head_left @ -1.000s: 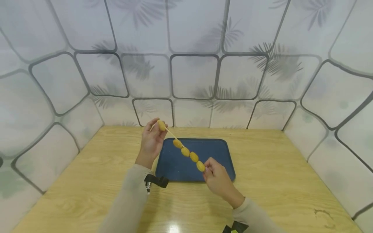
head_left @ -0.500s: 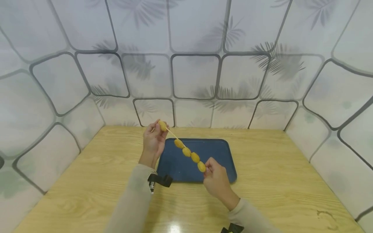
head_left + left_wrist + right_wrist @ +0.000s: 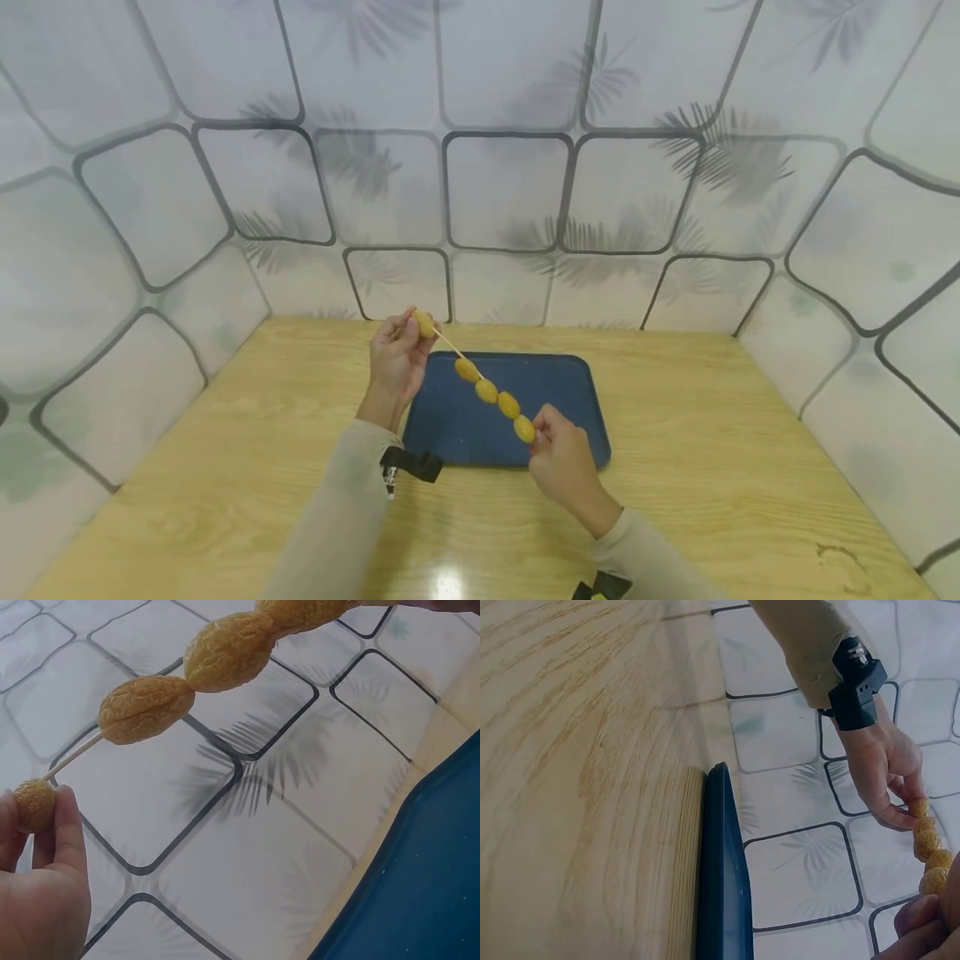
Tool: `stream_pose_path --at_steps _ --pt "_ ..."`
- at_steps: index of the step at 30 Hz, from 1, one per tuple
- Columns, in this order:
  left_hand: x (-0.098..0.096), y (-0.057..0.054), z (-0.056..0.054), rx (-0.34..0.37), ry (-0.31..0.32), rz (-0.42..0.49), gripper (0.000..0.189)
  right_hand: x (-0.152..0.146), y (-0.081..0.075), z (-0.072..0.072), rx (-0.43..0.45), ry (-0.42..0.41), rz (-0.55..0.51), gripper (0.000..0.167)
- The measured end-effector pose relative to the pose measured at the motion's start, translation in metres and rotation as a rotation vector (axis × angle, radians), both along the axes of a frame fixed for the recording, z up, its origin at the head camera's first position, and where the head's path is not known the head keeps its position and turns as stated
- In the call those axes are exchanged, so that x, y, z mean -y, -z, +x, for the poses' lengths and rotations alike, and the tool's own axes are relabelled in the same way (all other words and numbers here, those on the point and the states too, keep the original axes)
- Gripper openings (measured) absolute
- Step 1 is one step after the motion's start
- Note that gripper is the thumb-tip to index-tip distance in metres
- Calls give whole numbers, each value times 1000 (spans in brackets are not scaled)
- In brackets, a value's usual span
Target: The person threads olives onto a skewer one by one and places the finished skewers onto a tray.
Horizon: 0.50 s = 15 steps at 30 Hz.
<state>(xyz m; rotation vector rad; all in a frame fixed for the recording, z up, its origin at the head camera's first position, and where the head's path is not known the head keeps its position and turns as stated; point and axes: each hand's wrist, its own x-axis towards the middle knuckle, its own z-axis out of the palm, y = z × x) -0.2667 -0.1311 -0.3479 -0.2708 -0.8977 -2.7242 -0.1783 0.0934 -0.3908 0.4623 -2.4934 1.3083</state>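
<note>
A thin pale skewer (image 3: 447,342) slants down to the right above the blue tray. Several wrinkled golden-brown oval pieces (image 3: 508,405) sit close together along its lower part. One more such piece (image 3: 423,323) is at the upper end, with a bare length of skewer between. My left hand (image 3: 390,367) pinches this upper piece between thumb and fingers; the left wrist view shows the fingers (image 3: 69,832) around it. At the lower end my right hand (image 3: 566,467) grips the skewer just below the last piece, its fingers curled. The skewer end inside that hand is hidden.
The blue tray (image 3: 468,433) lies on the wooden table (image 3: 720,467) under the hands. Patterned cloth walls (image 3: 502,200) stand behind the table and at both sides. Black camera straps (image 3: 411,463) are on the wrists.
Both hands and the skewer sit slightly farther right in the head view, partly as the whole view shifts. The grips and the spacing of the pieces look the same.
</note>
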Motion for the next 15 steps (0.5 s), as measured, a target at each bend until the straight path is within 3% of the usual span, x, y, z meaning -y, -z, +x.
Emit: stream_pose_path --at_steps 3,9,15 --pt "0 0 0 -13 22 7 4 -1 -1 1 7 8 5 25" --pt "1 2 0 -48 48 6 14 -1 -3 1 20 6 5 25" --pt "2 2 -1 -46 44 -9 14 1 -1 -2 23 11 19 24"
